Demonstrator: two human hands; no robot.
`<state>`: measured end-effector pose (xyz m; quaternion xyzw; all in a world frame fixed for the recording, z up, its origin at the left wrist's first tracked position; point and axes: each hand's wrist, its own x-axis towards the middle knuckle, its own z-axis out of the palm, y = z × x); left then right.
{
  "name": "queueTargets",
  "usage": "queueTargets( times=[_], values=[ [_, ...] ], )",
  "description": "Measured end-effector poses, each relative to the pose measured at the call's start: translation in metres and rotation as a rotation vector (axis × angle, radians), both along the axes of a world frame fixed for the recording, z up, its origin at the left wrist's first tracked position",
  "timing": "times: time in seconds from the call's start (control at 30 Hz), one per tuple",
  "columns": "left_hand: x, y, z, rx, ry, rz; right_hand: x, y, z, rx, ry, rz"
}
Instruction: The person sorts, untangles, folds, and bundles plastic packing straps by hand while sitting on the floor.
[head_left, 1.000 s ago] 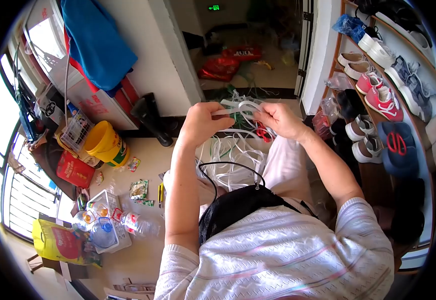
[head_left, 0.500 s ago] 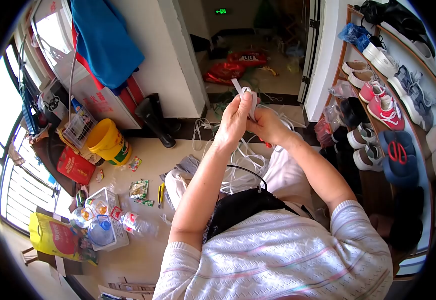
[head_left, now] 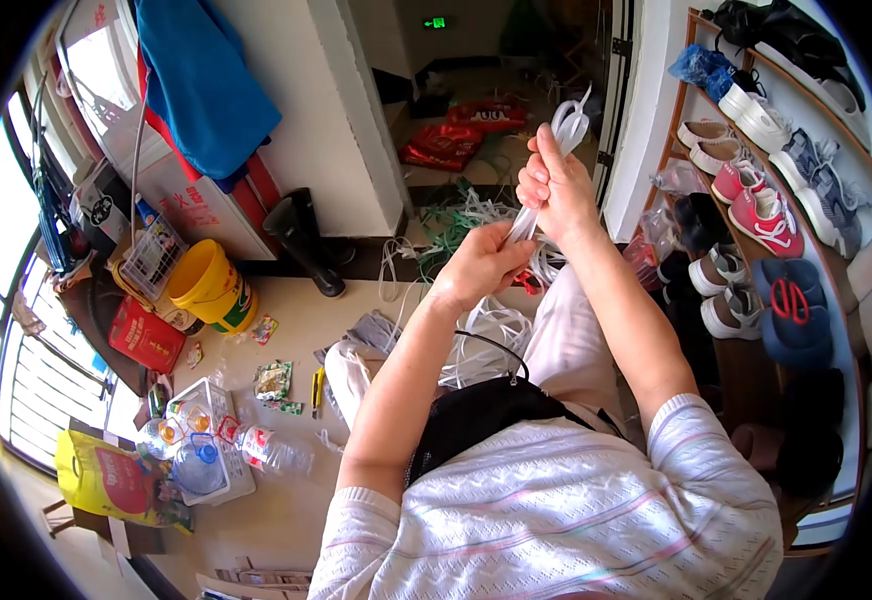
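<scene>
White plastic strapping (head_left: 570,122) is gathered into a narrow bundle, with a loop sticking out above my right hand (head_left: 558,190). That hand is closed round the bundle with the thumb up. Lower and to the left, my left hand (head_left: 484,264) grips the same strapping, its fingers wrapped round it. A short stretch of the bundle shows between the two hands. Beneath them, loose white strapping (head_left: 491,335) lies tangled by my legs, and green strands (head_left: 448,228) lie near the doorway. Something red (head_left: 529,282) shows just below my hands.
A shoe rack (head_left: 696,95) with several shoes stands on the right. Left are a yellow bucket (head_left: 211,285), black boots (head_left: 301,240), a white basket (head_left: 226,480) with bottles and a yellow cutter (head_left: 317,392) on the floor. Red bags (head_left: 443,147) lie beyond the doorway.
My hands were apart with a loop between them, then came together. Now my right hand has moved up and right along the strapping, and my left hand is lower, gripping the bundle.
</scene>
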<state>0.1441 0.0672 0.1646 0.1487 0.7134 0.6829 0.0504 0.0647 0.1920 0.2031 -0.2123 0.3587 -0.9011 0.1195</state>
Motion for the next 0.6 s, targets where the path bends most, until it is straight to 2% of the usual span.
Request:
queueTargets(
  times=[0.07,0.1,0.17,0.2,0.27,0.3,0.33,0.37,0.4,0.43,0.47,0.53,0.57,0.6],
  values=[
    [-0.003,-0.006,-0.001,-0.234,0.081,0.107,-0.006,0.006,-0.001,0.065,0.002,-0.042],
    [-0.001,-0.012,0.001,-0.522,0.242,0.262,-0.011,0.011,0.002,0.122,0.019,-0.097],
    [-0.004,-0.027,0.004,-0.739,0.312,0.323,-0.033,0.029,0.012,0.266,0.140,-0.237],
    [-0.004,-0.032,0.007,-0.847,0.333,0.343,-0.040,0.042,0.016,0.459,0.242,-0.563],
    [-0.007,-0.037,0.013,-1.001,0.335,0.278,-0.024,0.053,0.041,0.678,0.903,-1.026],
    [-0.010,-0.036,0.018,-1.087,0.329,0.222,-0.005,0.046,0.047,0.710,1.109,-0.791],
    [-0.010,-0.032,0.023,-1.173,0.317,0.154,0.018,0.035,0.046,0.857,1.171,-0.418],
    [-0.007,-0.027,0.032,-1.211,0.333,0.110,0.024,0.028,0.035,1.032,1.312,-0.153],
    [-0.002,-0.025,0.039,-1.093,0.340,0.120,0.028,0.022,0.026,1.227,1.196,0.092],
    [0.003,-0.026,0.049,-1.105,0.388,0.086,0.020,0.022,0.009,1.382,1.298,-0.014],
    [0.006,-0.028,0.059,-1.113,0.437,0.064,0.027,0.017,0.013,1.663,1.215,-0.054],
    [0.019,-0.027,0.078,-0.957,0.211,0.147,0.022,0.013,-0.011,1.434,1.231,-0.174],
    [0.022,-0.029,0.083,-0.882,0.097,0.180,0.018,0.012,-0.016,1.351,1.112,-0.162],
    [0.020,-0.036,0.077,-0.655,0.148,0.220,0.015,0.012,-0.020,1.267,0.985,-0.151]
  ],
)
